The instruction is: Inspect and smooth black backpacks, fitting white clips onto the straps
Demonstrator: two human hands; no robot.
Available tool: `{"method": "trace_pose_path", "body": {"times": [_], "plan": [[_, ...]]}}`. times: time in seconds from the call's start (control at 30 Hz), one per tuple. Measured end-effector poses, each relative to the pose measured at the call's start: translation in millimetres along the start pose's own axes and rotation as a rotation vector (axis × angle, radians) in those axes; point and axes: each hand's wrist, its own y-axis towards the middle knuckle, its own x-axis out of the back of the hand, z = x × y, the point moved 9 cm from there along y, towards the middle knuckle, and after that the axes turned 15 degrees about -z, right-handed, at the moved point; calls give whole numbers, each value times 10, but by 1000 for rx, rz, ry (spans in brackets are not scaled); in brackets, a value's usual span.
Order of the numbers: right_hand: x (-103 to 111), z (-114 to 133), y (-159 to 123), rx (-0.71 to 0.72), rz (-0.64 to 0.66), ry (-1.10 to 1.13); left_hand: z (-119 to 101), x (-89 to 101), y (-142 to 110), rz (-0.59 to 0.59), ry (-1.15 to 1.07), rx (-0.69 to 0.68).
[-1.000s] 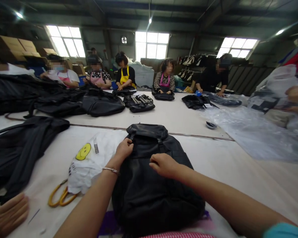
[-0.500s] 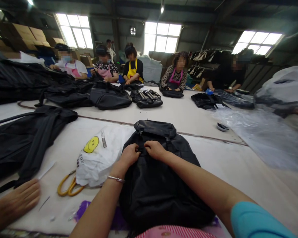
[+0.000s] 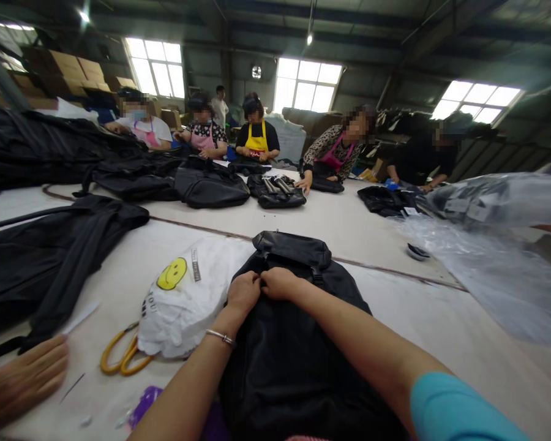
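Observation:
A black backpack (image 3: 284,361) lies flat on the white table (image 3: 431,318) in front of me, its flap end pointing away. My left hand (image 3: 243,292) and my right hand (image 3: 279,283) meet knuckle to knuckle on its upper part, just below the flap. Both are closed, pinching the black fabric between them. A thin silver bracelet (image 3: 221,336) circles my left wrist. What exactly the fingertips hold under the flap is hidden.
A white plastic bag with a yellow smiley (image 3: 183,294) lies left of the backpack, over yellow-handled scissors (image 3: 118,358). Another person's hand (image 3: 21,383) rests at the lower left. Black bags and fabric cover the left side; clear plastic sheeting (image 3: 496,269) spreads right. Several people work at the far edge.
My right hand has moved up the backpack from its middle to join my left hand below the flap. The view has shifted slightly right.

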Motion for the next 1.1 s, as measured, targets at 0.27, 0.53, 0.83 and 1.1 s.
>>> {"method": "trace_pose_path", "body": {"times": [0.27,0.53,0.83,1.1], "plan": [[1,206,-115,-41,25,-124,109,-68,452,69,-285,325],[18,170,-386,-69,1,-129,-17,-670,720,333,-573,697],[126,236,-515,-90,2,-81,-53,-864,770,296,-552,750],[545,419,-1033,-109,-107,-99,-71,-798,826,109,-351,602]]}}
